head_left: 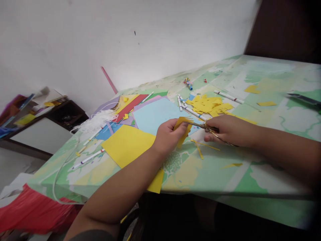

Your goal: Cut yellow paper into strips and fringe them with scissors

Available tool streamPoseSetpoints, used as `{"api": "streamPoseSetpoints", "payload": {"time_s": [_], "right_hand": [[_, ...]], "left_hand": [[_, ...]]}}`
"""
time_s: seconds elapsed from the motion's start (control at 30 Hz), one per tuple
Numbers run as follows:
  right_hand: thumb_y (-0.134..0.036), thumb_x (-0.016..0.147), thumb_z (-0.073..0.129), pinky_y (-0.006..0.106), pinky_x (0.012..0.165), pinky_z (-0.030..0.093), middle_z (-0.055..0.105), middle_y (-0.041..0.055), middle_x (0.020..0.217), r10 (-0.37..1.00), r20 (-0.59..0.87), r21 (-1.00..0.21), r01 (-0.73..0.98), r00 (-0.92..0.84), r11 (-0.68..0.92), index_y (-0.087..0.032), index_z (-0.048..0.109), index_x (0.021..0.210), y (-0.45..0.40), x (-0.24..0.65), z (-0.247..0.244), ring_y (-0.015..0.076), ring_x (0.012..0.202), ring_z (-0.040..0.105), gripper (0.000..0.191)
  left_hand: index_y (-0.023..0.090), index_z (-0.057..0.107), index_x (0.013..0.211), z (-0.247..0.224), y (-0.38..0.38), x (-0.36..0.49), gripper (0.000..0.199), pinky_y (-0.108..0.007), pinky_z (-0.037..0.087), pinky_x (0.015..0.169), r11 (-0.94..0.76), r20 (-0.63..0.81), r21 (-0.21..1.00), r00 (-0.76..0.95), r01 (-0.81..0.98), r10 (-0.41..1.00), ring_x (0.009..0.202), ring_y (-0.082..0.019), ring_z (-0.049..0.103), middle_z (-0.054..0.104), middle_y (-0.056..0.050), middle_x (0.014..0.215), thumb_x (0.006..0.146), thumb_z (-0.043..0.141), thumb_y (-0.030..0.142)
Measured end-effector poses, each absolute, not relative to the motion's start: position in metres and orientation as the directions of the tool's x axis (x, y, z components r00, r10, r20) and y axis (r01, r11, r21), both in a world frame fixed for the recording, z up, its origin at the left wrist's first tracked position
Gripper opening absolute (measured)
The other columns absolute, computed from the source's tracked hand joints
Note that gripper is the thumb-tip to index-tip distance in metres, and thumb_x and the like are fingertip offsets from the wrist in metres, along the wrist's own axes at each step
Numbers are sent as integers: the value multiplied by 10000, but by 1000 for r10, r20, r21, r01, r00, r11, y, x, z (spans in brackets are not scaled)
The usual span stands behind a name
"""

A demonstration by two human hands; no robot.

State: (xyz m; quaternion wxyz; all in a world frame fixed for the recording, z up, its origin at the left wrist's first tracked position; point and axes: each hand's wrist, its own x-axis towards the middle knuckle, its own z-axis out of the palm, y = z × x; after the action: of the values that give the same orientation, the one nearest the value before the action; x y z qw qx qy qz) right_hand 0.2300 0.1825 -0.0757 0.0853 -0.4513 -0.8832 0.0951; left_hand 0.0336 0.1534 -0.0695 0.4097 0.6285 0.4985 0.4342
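Observation:
My left hand (167, 135) pinches a small yellow paper piece (182, 134) whose top edge is cut into thin strips. In my right hand (224, 130) is a pair of scissors (199, 125), its blades at the fringed edge of that piece. Thin yellow strips (199, 150) lie on the table below the scissors. Behind my hands sits a heap of yellow fringed cuttings (210, 104). A large yellow sheet (127, 144) lies to the left, partly under my left forearm, next to a light blue sheet (156, 115).
White markers (228, 97) lie about the patterned tablecloth (180, 170). Tangled white string (100, 118) and a red sheet (129, 107) are at the left. A dark-bladed tool (304, 99) lies at the right. A shelf (35, 137) and red bag (37, 211) stand beyond the left edge.

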Motion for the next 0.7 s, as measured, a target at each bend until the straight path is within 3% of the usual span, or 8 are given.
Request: {"api": "streamPoseSetpoints", "payload": {"time_s": [0.5,0.7], "right_hand": [[-655,705,367,248,508,272,528,20,611,822,50,-245,791,-567,561,-187,483,634,184,231,-75,144,569,472,487],[-664,678,405,240,502,279,516,14,610,833,40,-252,801,-552,543,-191,481,620,187,231,-74,141,572,466,483]], "left_hand": [[165,570,684,-70,153,32,234,-208,421,496,-213,183,929,125,303,975,566,-96,536,572,14,620,721,506,387],[160,567,712,-69,153,32,220,-212,434,496,-167,130,953,155,253,979,579,-107,560,583,4,641,708,534,378]]}}
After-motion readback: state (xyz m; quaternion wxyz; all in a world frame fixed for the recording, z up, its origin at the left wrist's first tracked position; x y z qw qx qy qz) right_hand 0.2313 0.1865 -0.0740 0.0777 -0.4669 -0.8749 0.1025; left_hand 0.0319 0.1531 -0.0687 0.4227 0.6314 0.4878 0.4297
